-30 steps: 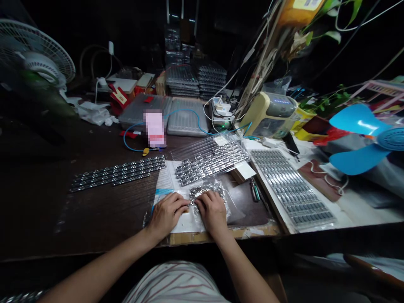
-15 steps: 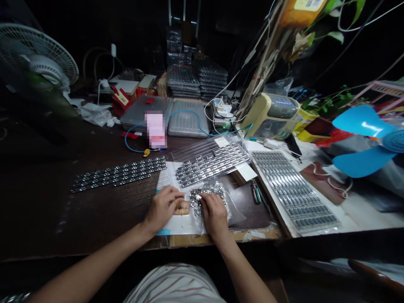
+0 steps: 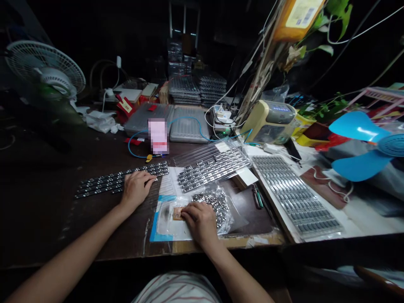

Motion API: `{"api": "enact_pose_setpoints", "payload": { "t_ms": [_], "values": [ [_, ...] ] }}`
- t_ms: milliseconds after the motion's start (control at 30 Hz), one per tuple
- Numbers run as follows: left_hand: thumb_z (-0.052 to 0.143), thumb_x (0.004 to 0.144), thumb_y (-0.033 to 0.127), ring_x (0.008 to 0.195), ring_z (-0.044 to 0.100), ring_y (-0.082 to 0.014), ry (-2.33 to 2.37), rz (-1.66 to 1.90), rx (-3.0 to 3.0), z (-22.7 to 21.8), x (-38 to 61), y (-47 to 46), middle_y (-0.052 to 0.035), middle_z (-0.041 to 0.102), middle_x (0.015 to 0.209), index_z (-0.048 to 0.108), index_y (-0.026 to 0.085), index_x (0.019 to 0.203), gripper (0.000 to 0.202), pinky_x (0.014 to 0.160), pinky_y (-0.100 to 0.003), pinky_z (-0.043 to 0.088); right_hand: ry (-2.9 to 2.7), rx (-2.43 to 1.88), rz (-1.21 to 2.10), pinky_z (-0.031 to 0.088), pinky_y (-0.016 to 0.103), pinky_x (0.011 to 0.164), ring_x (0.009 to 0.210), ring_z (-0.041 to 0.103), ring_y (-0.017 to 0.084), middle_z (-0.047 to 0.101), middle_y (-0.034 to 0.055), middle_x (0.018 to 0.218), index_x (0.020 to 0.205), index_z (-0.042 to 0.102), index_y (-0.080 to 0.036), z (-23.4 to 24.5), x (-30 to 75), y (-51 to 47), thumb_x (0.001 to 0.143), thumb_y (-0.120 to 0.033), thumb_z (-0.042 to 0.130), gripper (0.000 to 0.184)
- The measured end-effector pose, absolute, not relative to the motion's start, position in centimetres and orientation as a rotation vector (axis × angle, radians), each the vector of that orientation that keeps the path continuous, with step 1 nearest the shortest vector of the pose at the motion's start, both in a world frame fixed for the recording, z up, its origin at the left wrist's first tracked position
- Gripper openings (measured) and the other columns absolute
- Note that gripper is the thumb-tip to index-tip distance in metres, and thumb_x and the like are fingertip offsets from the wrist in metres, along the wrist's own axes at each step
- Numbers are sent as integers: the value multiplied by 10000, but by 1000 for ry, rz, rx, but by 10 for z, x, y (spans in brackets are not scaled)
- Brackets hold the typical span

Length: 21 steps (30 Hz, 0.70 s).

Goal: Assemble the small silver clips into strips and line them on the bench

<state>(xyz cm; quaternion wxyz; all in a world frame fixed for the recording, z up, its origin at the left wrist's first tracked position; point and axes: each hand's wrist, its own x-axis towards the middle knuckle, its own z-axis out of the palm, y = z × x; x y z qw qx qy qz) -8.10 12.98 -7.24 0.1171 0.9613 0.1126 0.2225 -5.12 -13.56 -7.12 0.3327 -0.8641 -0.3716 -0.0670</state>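
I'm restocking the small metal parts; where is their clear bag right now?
In the head view, the clear bag lies just right of centre, partly covered by the right hand, nearer the person than the shiny strips.

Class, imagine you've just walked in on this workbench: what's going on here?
A person works at a dark table with both bare hands. The left hand is at the dark strips, seemingly pinching a small shiny piece. The right hand has its fingertips at a small tan block; whether it grips anything is unclear. Beside that hand, small metal pieces lie heaped in clear plastic.
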Motion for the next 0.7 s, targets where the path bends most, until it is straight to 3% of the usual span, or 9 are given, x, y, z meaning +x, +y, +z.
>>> {"api": "enact_pose_setpoints", "payload": {
  "t_ms": [267, 533, 700],
  "values": [
    [532, 865, 297, 879, 605, -227, 164, 585, 2763, -55, -49, 102, -48, 709, 930, 713, 238, 892, 192, 799, -368, 356, -1005, -2269, -223, 353, 298, 710, 791, 580, 148, 689, -21, 857, 842, 708, -290, -76, -50, -134, 846, -293, 661, 47],
    [608, 799, 288, 797, 640, -240, 161, 477, 2701, -52, 4, 70, -60, 731, 823, 686, 221, 756, 111, 755, -351, 400, -1071, -2323, -279, 354, 303, 687, 793, 557, 156, 667, -2, 866, 905, 709, -316, -77, -54, -132, 863, -303, 636, 85],
    [525, 846, 289, 735, 661, -200, 192, 434, 2561, -43, -30, 82, -45, 725, 845, 661, 208, 926, 177, 662, -291, 464, -1020, -2396, -330, 406, 340, 758, 938, 542, 207, 637, 47, 1090, 1158, 622, -278, -71, -46, -147, 868, -246, 609, 293]
  ]
}}
